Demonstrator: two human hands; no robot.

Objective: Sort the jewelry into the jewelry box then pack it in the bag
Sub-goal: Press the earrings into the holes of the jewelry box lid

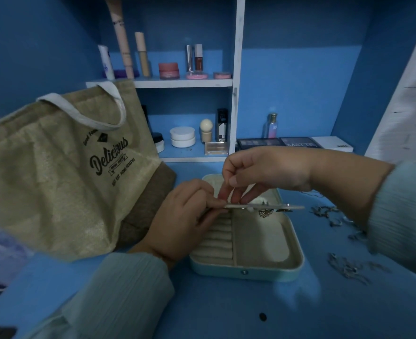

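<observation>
Over an open jewelry box (270, 266) on a blue desk (226, 309), the left hand (185, 221) pinches one end of a thin earring card (263, 206) while the right hand (263, 172) pinches at its top edge, apparently working a stud. Loose jewelry (344, 265) lies right; a tan bag (55, 172) stands left.

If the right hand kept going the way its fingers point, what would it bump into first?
Probably the thin earring card its fingertips already touch; beyond it sits the open jewelry box. Depth is hard to judge.
</observation>
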